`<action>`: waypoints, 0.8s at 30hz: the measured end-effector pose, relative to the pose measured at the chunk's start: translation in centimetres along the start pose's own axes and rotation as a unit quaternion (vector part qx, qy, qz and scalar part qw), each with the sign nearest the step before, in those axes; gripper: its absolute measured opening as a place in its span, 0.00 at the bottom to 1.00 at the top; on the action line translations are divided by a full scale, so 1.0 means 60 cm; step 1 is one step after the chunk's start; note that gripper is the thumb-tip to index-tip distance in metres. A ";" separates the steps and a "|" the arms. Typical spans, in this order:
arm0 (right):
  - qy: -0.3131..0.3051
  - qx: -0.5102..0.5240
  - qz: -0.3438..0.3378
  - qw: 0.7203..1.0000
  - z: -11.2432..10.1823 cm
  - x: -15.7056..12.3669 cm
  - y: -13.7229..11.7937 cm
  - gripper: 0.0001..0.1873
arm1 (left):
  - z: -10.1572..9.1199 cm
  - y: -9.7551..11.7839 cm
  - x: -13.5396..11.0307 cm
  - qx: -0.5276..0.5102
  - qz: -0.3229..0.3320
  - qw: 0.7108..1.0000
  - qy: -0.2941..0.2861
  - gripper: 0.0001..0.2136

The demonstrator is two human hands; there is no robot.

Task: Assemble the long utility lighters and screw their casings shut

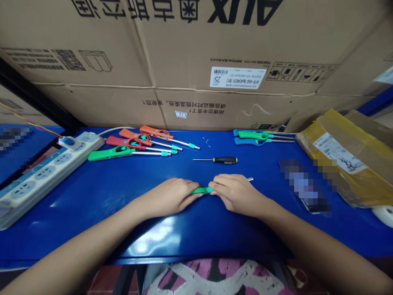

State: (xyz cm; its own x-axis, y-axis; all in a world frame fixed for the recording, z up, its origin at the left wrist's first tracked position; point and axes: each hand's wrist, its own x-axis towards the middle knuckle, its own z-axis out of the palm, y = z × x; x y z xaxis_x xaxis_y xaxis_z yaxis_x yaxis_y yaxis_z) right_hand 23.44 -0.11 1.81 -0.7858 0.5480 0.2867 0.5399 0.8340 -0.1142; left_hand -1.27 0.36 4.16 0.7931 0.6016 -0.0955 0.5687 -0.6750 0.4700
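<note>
Left hand (173, 196) had fingers curled tight round the green lighter (199, 190), mid-frame; right hand (236, 194) was closed over its rod end, likely for steady two-ended control. Screwdriver (225, 159) lay just beyond, probably for easy reach. Farther, fanned lighters (123, 142) at centre left and bunched lighters (245, 134) at centre right sat well apart, seemingly as separate groups.

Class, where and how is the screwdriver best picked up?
Probably by its handle, from above and the near side, with the right hand once free: the screwdriver lies flat, its thick handle to the right, its thin shaft pointing left.
</note>
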 end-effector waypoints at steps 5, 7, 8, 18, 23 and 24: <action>0.029 -0.024 -0.027 0.999 0.005 0.000 -0.011 0.12 | -0.003 -0.004 0.002 -0.034 -0.001 0.999 -0.015 0.18; 0.023 -0.033 -0.025 0.999 0.004 0.001 -0.015 0.12 | -0.002 -0.006 0.003 -0.044 -0.003 0.999 -0.020 0.18; 0.021 -0.035 -0.023 0.999 0.004 0.002 -0.016 0.12 | -0.002 -0.006 0.003 -0.048 -0.005 0.999 -0.020 0.18; 0.040 -0.015 -0.003 0.999 -0.032 -0.003 0.032 0.12 | -0.024 -0.010 0.004 -0.137 -0.024 0.990 0.011 0.14; 0.052 -0.044 0.052 0.996 -0.038 -0.009 0.056 0.12 | -0.014 -0.022 0.007 -0.087 -0.054 0.990 0.100 0.17; 0.048 -0.046 0.059 0.996 -0.036 -0.011 0.057 0.12 | -0.009 -0.023 0.008 -0.062 -0.060 0.990 0.111 0.17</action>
State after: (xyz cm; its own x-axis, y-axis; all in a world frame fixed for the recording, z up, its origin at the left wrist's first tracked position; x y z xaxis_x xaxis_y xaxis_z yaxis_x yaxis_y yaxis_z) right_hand 26.46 2.27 3.32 -0.6848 0.6296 0.3670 0.6559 0.7519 -0.0661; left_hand -1.79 1.81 3.95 0.6464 0.7623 0.0308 0.6135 -0.5434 0.5731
